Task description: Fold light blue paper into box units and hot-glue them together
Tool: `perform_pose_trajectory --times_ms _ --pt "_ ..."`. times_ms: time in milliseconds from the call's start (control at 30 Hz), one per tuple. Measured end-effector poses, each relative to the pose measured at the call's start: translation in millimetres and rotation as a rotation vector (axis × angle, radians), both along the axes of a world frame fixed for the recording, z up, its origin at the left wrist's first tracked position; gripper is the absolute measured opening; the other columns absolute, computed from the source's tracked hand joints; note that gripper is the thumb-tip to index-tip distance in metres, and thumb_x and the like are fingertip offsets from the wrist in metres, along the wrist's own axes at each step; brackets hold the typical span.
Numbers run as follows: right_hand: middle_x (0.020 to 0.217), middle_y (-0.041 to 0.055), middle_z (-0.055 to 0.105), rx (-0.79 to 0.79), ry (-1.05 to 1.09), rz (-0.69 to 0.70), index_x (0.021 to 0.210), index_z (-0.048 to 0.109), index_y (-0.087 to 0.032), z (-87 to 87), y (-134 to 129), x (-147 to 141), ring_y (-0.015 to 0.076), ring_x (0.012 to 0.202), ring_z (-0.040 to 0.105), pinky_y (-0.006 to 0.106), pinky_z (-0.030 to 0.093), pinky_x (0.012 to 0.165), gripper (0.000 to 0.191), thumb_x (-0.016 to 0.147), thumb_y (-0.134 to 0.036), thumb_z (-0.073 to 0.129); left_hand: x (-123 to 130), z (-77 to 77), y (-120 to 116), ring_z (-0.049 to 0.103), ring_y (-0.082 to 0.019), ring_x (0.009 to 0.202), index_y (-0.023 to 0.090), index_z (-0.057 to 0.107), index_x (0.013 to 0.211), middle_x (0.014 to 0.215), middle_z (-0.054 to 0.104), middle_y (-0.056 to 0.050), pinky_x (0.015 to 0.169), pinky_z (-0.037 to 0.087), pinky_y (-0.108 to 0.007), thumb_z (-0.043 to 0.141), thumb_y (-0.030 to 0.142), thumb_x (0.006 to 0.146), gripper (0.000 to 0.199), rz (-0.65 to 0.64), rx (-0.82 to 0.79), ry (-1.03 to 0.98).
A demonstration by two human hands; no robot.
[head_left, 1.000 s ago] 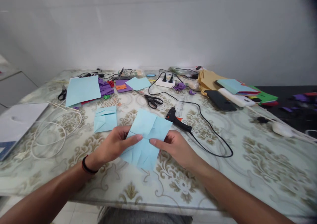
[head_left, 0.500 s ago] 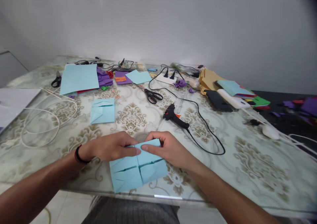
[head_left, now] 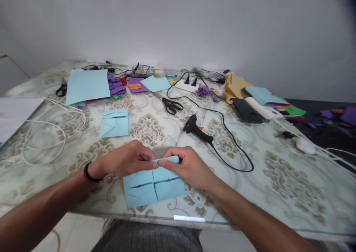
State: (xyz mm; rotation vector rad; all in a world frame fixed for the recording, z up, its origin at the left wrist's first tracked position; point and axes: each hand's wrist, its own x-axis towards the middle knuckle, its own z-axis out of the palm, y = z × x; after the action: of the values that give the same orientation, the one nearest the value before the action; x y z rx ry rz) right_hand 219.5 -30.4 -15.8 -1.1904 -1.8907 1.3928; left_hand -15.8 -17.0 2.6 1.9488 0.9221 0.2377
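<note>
A creased light blue paper (head_left: 144, 192), with fold lines crossing near its middle, lies by the table's front edge. My left hand (head_left: 133, 157) pinches its far edge near the middle, thumb on top. Close beside it, my right hand (head_left: 183, 164) grips the same far edge, the two thumb tips nearly touching. The fingers under the paper are partly hidden. A smaller folded light blue paper (head_left: 114, 123) rests beyond my left hand. To the right of it, past my right hand, lies a black glue gun (head_left: 198, 128).
Black scissors (head_left: 172, 105) lie mid-table, before a white power strip (head_left: 187, 85). Blue sheets (head_left: 88, 87) and purple strips are at the back left. A white cable coils at left. Brown envelopes (head_left: 236, 85) and a black phone (head_left: 246, 110) sit at right.
Both thumbs have shifted to the paper's far edge and come closer together. The near part of the paper has moved slightly away from the table's front edge.
</note>
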Motion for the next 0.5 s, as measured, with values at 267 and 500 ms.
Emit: perform_pose_trajectory --times_ms 267,500 --pt "0.055 -0.0037 0.047 0.001 -0.008 0.004 0.071 0.07 -0.017 0.1 -1.4 0.0 0.0097 0.052 0.033 0.024 0.022 0.047 0.034 0.087 -0.047 0.071 0.6 -0.6 0.5 0.026 -0.009 0.055 0.015 0.05 0.061 0.058 0.029 0.006 0.05 0.02 -0.025 0.059 0.039 0.097 0.044 -0.013 -0.037 -0.033" --pt "0.061 -0.002 0.055 -0.014 0.054 -0.064 0.077 0.075 -0.018 0.8 2.4 -0.9 0.0106 0.055 0.04 0.024 0.029 0.049 0.028 0.087 -0.044 0.072 1.3 5.2 3.4 0.028 -0.009 0.054 0.015 0.054 0.058 0.056 0.03 0.005 0.048 0.022 -0.024 0.062 0.037 0.093 0.043 0.061 -0.09 -0.057"
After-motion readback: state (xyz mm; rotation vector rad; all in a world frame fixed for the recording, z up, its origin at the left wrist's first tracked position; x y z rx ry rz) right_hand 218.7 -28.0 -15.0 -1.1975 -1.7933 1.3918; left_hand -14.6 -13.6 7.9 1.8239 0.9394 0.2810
